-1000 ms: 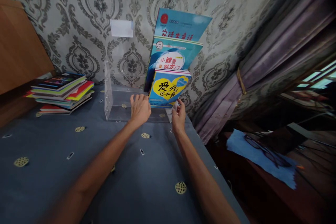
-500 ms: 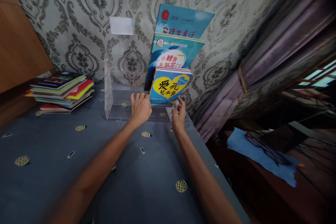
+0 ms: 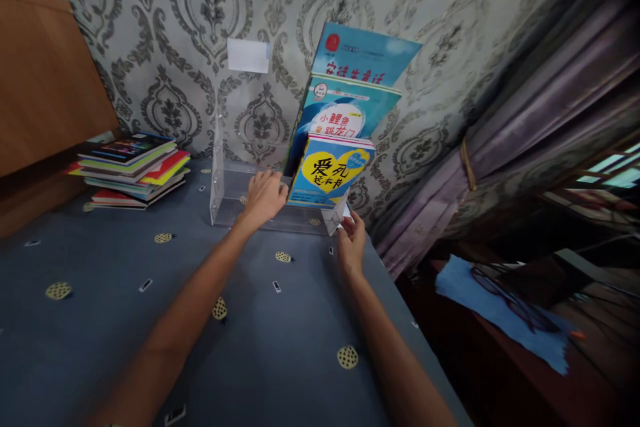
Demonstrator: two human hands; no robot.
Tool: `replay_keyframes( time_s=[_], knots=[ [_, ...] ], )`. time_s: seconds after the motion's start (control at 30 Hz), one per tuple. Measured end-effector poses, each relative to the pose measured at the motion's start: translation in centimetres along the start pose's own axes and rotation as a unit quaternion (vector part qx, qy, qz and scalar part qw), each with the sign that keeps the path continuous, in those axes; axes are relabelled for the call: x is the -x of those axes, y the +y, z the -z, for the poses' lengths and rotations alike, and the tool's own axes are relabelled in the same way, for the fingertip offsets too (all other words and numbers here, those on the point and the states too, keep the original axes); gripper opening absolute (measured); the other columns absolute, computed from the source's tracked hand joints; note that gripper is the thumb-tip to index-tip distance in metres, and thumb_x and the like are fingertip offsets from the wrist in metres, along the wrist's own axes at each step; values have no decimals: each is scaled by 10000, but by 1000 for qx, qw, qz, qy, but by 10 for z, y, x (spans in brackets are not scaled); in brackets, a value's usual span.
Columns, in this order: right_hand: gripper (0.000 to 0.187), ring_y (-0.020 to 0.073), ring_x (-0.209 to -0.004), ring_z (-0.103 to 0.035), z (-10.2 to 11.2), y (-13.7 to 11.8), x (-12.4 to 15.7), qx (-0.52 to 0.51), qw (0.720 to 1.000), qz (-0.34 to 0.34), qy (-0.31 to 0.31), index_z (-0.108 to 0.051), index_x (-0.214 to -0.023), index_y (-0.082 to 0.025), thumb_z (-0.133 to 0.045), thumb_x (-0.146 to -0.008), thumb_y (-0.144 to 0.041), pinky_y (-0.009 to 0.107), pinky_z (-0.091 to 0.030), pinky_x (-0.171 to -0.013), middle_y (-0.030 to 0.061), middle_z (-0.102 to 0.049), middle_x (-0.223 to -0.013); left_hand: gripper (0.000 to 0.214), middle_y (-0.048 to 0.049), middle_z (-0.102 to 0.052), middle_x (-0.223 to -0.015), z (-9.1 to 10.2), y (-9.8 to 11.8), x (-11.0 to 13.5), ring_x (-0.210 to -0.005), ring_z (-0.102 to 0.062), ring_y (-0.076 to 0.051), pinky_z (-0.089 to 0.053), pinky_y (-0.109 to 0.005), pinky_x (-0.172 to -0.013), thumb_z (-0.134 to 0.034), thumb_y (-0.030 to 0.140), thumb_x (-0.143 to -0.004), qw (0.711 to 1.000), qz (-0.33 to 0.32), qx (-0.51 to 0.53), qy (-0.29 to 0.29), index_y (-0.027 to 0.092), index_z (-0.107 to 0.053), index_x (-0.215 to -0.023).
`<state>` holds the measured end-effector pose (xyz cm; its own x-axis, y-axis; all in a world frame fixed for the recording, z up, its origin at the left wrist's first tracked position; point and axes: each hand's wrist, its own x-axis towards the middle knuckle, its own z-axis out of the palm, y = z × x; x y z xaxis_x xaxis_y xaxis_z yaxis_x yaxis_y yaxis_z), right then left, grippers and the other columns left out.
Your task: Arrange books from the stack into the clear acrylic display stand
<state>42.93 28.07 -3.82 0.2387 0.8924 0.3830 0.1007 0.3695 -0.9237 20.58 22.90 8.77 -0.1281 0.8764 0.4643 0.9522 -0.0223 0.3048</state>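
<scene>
A clear acrylic rack (image 3: 223,188) stands on the blue patterned cloth (image 3: 280,347) against the wall. Three books lean in its right half: a small blue book with a yellow heart (image 3: 327,177) in front, a middle blue book (image 3: 350,113) behind it, and a tall blue book (image 3: 367,57) at the back. My left hand (image 3: 265,195) reaches into the rack with its fingers curled against the small book's left edge. My right hand (image 3: 353,238) is closed on the rack's front right corner, just below the small book.
A stack of several colourful books (image 3: 133,167) lies flat at the left, beside a wooden board (image 3: 45,80). A white label (image 3: 249,55) sits on the rack's back panel. Right of the cloth's edge there are a purple curtain (image 3: 505,113) and a blue rag (image 3: 500,310).
My right hand has dropped from the small book's lower right corner to the rack's front corner. My left hand has slid further into the rack. The view has shifted slightly.
</scene>
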Motion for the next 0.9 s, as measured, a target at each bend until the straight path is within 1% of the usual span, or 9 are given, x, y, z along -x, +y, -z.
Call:
replay_keyframes(
  time_s=[0.17,0.27,0.37,0.5,0.57,0.63,0.7,0.77,0.9],
  knots=[
    [560,269,-1156,-602,8,7,23,9,999,-25,-36,-531,-1273,-232,-575,-720,-309,497,-466,-1020,115,-625,-1243,382,-154,-637,-1278,-4,-3,-6,-1239,-558,-271,-405,-412,-1100,-461,158,-950,997,-23,69,2,101,-582,-1307],
    [531,274,-1168,-599,12,2,19,13,999,-4,-49,-542,-1258,-218,-585,-744,-347,501,-471,-1014,130,-631,-1246,462,-166,-610,-1348,-14,2,-7,-1287,-544,-265,-396,-410,-1130,-448,136,-938,992,-42,118,5,90,-504,-1395],
    [550,283,-1195,-591,13,-16,-6,2,999,31,-40,-552,-1258,-190,-620,-755,-400,521,-451,-1042,154,-613,-1299,533,-186,-552,-1431,-24,6,-10,-1333,-518,-270,-388,-429,-1149,-439,140,-930,985,-53,164,23,83,-419,-1460],
    [546,269,-1281,-545,3,-54,-57,-50,995,65,-47,-560,-1270,-227,-639,-744,-348,514,-410,-1092,116,-586,-1382,573,-196,-506,-1477,-30,13,-16,-1364,-491,-281,-370,-450,-1168,-450,152,-919,977,-64,199,46,80,-377,-1483],
    [547,263,-1275,-551,-6,-75,-79,-90,993,55,-46,-568,-1260,-225,-622,-720,-298,497,-432,-1071,104,-596,-1374,568,-216,-497,-1477,-31,17,-18,-1375,-476,-288,-362,-445,-1176,-447,158,-924,976,-61,202,47,53,-375,-1477],
    [494,254,-1219,-585,-15,-93,-93,-115,989,66,-65,-597,-1213,-226,-586,-722,-278,470,-472,-1023,83,-637,-1316,559,-236,-489,-1475,-30,20,-19,-1387,-460,-296,-358,-445,-1179,-442,167,-932,977,-54,201,47,33,-375,-1470],
    [428,241,-1142,-618,-24,-107,-101,-136,982,85,-99,-628,-1150,-224,-571,-728,-271,431,-500,-973,63,-678,-1231,554,-235,-496,-1465,-30,22,-20,-1389,-454,-299,-358,-452,-1177,-441,168,-932,977,-50,202,48,42,-378,-1467],
    [377,229,-1084,-630,-29,-114,-103,-147,977,96,-120,-639,-1095,-217,-577,-728,-277,402,-502,-953,46,-699,-1152,555,-221,-519,-1442,-30,23,-21,-1384,-457,-296,-357,-461,-1175,-438,156,-924,977,-47,202,51,61,-378,-1467],
    [322,220,-1075,-616,-31,-115,-100,-127,979,107,-116,-632,-1046,-214,-563,-740,-288,381,-483,-965,24,-703,-1070,569,-230,-516,-1425,-30,23,-21,-1371,-463,-300,-357,-450,-1171,-444,135,-906,979,-44,194,50,41,-373,-1462]
  ],
)
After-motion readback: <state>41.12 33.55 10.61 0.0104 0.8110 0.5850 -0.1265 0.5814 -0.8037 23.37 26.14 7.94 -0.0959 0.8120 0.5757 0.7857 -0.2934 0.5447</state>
